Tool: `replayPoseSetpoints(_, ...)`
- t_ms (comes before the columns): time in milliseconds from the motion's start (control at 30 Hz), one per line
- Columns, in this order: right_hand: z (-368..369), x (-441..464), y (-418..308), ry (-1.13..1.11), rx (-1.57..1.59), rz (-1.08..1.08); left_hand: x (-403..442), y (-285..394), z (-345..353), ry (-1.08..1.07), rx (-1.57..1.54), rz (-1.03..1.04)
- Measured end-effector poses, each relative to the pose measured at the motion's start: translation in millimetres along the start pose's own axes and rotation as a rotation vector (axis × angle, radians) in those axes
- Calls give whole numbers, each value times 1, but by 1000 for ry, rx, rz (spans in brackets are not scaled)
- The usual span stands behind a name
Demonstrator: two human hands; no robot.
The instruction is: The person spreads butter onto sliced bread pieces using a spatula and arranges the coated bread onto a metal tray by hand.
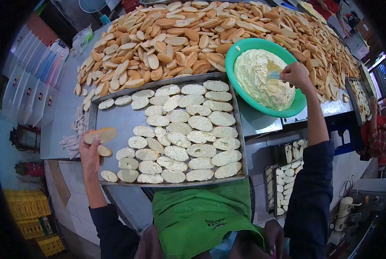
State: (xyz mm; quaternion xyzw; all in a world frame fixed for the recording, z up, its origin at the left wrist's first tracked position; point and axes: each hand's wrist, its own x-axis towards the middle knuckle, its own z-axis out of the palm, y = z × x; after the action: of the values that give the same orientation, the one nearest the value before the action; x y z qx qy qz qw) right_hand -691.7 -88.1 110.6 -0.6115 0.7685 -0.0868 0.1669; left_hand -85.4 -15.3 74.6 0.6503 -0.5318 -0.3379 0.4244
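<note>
Bread slices (pixel 104 135) are in my left hand (pixel 89 151), whose fingers close round them over the left edge of a metal tray (pixel 115 120). Rows of cream-coated bread slices (pixel 175 139) lie on that tray, mostly in its middle and right part. My right hand (pixel 296 75) grips a spreader (pixel 274 76), its blade at the pale cream (pixel 262 82) inside a green bowl (pixel 235 77). The bowl stands at the tray's upper right corner. Behind both lies a large heap of plain bread slices (pixel 193 34).
More trays of bread (pixel 288 181) stand low at the right, and another tray (pixel 359 101) lies at the table's right end. A cloth (pixel 78 129) rests left of the tray. Plastic bins (pixel 33 82) and yellow crates (pixel 27 205) stand at the left. Another person's red clothing (pixel 376 134) shows at right.
</note>
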Motion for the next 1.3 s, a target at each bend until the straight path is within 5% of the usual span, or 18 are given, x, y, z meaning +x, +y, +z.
replayPoseSetpoints(67,-5,-9,17,16,357,138,-15,7,6,59,-701,-48)
replayPoseSetpoints(167,-11,-37,34,31,565,198,-28,17,14,-37,-1051,-161)
replayPoseSetpoints(333,19,-98,6,136,817,43,-41,22,71,-258,-1038,-287)
replayPoseSetpoints(433,61,-139,-46,82,971,-78,-49,33,105,-563,-1154,-286)
replayPoseSetpoints(567,115,-169,-103,17,1163,-288,-60,60,132,-655,-1153,-282)
replayPoseSetpoints(767,154,-165,-139,80,1176,-453,-67,57,139,-673,-1055,-278)
replayPoseSetpoints(1000,151,-162,-121,320,750,-483,-64,52,141,-589,-1139,-199)
replayPoseSetpoints(1100,146,-168,-126,237,1057,-341,-64,57,144,-542,-1072,-110)
replayPoseSetpoints(1300,157,-167,-108,109,788,-437,-56,53,137,-454,-1040,-87)
